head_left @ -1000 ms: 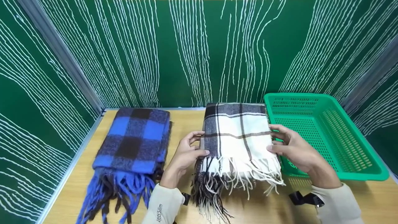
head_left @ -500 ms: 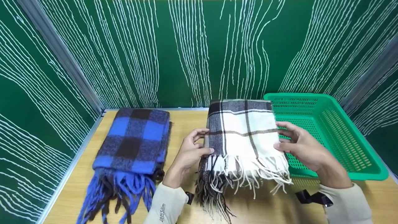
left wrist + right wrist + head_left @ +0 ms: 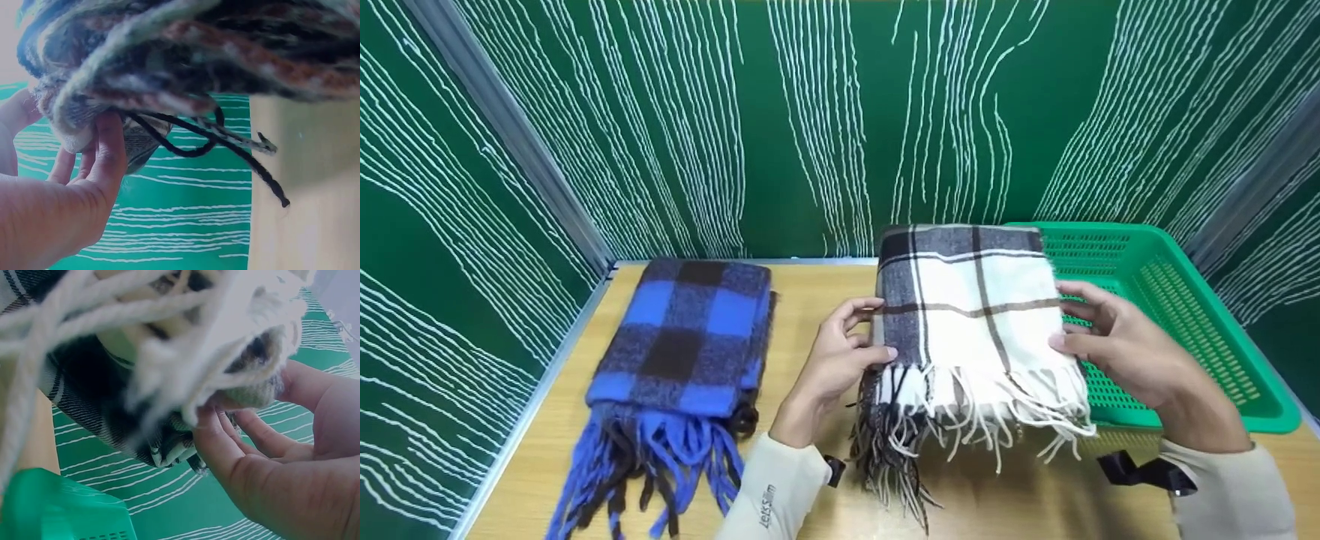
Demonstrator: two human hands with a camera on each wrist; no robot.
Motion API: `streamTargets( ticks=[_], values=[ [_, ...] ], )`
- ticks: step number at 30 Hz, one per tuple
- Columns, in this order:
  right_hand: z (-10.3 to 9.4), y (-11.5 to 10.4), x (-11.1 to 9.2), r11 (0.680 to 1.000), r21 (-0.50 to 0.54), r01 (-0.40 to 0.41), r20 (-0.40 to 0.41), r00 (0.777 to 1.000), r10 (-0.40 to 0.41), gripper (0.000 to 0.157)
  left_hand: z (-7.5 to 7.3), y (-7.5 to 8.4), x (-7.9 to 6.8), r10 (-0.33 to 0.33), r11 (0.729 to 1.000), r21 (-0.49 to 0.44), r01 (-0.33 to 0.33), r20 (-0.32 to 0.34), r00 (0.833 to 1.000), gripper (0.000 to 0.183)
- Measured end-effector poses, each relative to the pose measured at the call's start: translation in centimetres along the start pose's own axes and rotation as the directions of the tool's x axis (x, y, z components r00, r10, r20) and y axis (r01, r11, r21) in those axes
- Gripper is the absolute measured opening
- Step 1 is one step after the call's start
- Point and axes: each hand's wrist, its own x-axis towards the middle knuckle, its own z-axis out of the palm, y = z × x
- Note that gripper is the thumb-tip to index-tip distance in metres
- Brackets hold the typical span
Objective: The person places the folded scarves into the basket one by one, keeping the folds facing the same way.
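Note:
A folded plaid scarf (image 3: 967, 315), white, black and brown with fringe hanging from its near end, is held up over the table between both hands. My left hand (image 3: 844, 352) grips its left edge, thumb on top and fingers underneath. At the opposite edge my right hand (image 3: 1132, 349) pinches the scarf the same way, in front of the green basket. Loose fringe (image 3: 208, 56) fills the upper part of the left wrist view. In the right wrist view the fingers (image 3: 219, 444) curl under the fold. A second folded scarf (image 3: 682, 337), blue and black checked, lies on the table at the left.
A green plastic basket (image 3: 1222, 337) with perforated walls stands at the right, partly covered by the raised scarf in the head view. Green panels (image 3: 810, 150) with white wavy lines rise behind the wooden table (image 3: 810, 285) and at both sides.
Both hands have carried the plaid scarf right and slightly upward, and it now overlaps the basket's left side in the head view. The blue scarf and the basket stay put.

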Motion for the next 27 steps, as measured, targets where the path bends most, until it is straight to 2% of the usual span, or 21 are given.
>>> streamTargets(
  ticks=[7, 16, 27],
  values=[
    [-1.0, -0.2, -0.7, 0.993, 0.103, 0.052, 0.016, 0.998, -0.054, 0.059, 1.2, 0.5, 0.1, 0.006, 1.0, 0.01, -0.006, 0.005, 1.0, 0.064],
    [-2.3, -0.6, -1.6, 0.989, 0.124, 0.081, 0.021, 0.996, -0.084, 0.061, 2.4, 1.1, 0.0, 0.016, 1.0, -0.003, -0.016, 0.024, 1.0, 0.063],
    [-3.5, -1.8, -2.9, 0.98, 0.149, 0.134, -0.017, 0.991, -0.133, 0.063, 4.1, 2.3, 0.1, 0.05, 0.998, -0.037, -0.048, 0.061, 0.997, 0.063]
  ],
)
